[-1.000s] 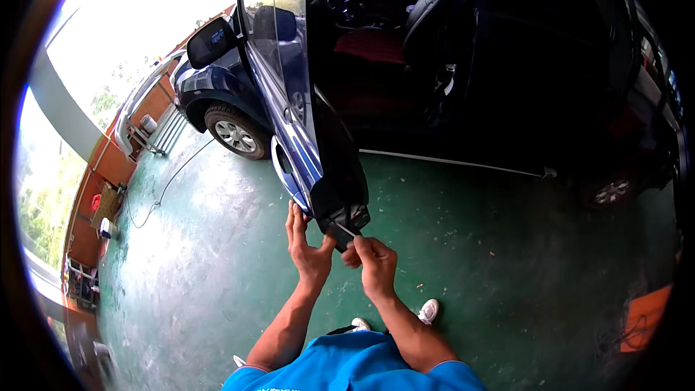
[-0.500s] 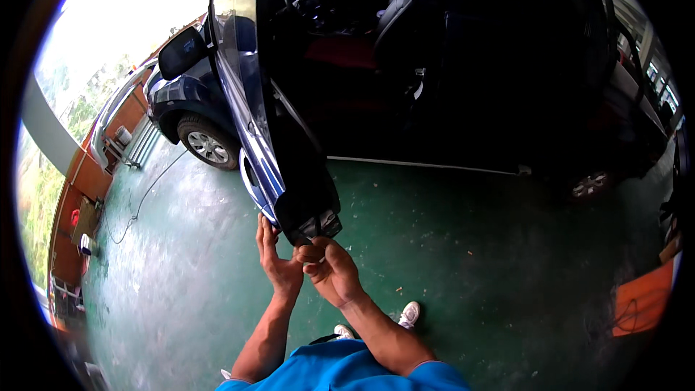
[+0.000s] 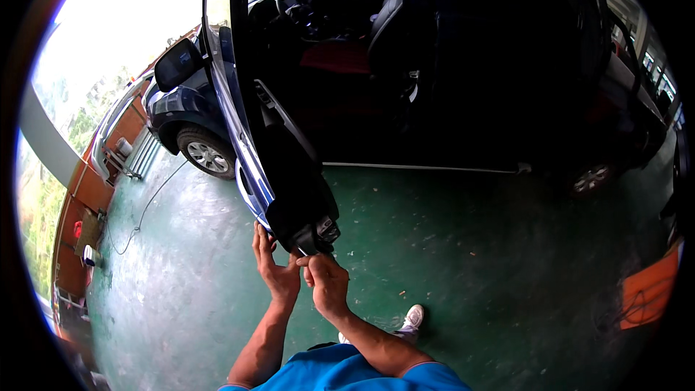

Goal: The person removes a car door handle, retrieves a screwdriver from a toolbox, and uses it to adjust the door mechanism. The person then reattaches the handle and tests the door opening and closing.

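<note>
The dark blue car door (image 3: 250, 159) hangs wide open, its rear edge toward me. My left hand (image 3: 279, 275) is raised against the outer side of that edge, fingers stretched upward and touching it near the door handle (image 3: 251, 192). Its thumb is close to my right hand. My right hand (image 3: 329, 286) is closed, with fingertips pinched at the bottom of the door edge, just under a dark curled strip (image 3: 307, 239). What the pinch holds is too small and dark to tell. Beside the strip is a dark latch-like part (image 3: 328, 229).
The dark pickup's body (image 3: 499, 65) fills the far side, with a red seat (image 3: 337, 56) and steering wheel (image 3: 293, 1) inside. A side mirror (image 3: 178, 65) juts left. A cable (image 3: 141, 210) lies on the green floor (image 3: 181, 268); an orange panel (image 3: 651, 289) stands right.
My right hand has turned and shifted slightly down at the door edge, still pinched. The view has moved a little; the door shows more of its inner side. My left hand stays against it.
</note>
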